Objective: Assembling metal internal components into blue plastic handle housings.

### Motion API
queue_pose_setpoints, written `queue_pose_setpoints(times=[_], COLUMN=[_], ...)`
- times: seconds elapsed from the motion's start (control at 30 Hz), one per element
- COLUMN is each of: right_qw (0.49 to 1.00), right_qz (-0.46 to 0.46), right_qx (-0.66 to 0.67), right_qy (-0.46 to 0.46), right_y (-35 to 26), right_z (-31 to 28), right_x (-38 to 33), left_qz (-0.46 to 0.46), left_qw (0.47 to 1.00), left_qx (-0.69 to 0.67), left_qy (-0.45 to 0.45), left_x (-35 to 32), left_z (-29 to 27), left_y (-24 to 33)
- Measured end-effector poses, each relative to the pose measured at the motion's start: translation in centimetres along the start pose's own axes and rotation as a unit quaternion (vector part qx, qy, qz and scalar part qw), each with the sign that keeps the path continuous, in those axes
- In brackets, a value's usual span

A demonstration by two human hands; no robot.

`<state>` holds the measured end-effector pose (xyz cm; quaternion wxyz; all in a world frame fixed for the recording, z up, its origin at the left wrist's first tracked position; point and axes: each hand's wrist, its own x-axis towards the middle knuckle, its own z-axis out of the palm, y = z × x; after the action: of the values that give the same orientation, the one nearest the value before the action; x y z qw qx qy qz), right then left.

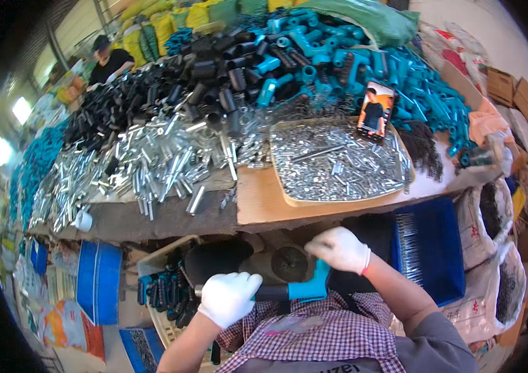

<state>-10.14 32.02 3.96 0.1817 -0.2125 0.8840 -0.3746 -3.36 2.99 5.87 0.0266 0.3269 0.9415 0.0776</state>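
Both gloved hands grip 1 part over the lap: left hand (pixel 229 298) closed around its black sleeve (pixel 271 292), right hand (pixel 340 249) clamped on the teal fitting (pixel 311 288). A tray of metal bits (pixel 338 163) lies at 12 o'clock from them.

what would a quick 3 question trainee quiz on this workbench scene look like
1. True or false: both hands wear white gloves.
2. The left hand grips the part's: A) black end B) teal end C) metal tray
3. What fills the shallow tray on the bench?

Key:
1. True; right hand too.
2. A; it grips the black end of the teal-and-black part.
3. Small silvery metal pieces.
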Motion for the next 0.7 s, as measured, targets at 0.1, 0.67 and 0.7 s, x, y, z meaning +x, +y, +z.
queue_pose_setpoints(times=[0.1,0.67,0.7], right_qw=[0.974,0.932,0.933], right_qz=[-0.025,-0.073,-0.093], right_qx=[-0.181,0.341,0.336], right_qy=[-0.136,-0.099,-0.093], right_y=[-2.6,-3.0,-2.5], right_z=[1.9,4.0,4.3], right_x=[0.4,0.8,0.8], left_qz=[0.05,-0.271,-0.277], left_qw=[0.997,0.947,0.948], left_qx=[0.004,0.118,0.109], left_qy=[-0.053,0.126,0.114], left_x=[1.4,14.0,14.6], left_z=[-0.5,-2.4,-2.6], left_y=[-0.3,-19.8,-19.5])
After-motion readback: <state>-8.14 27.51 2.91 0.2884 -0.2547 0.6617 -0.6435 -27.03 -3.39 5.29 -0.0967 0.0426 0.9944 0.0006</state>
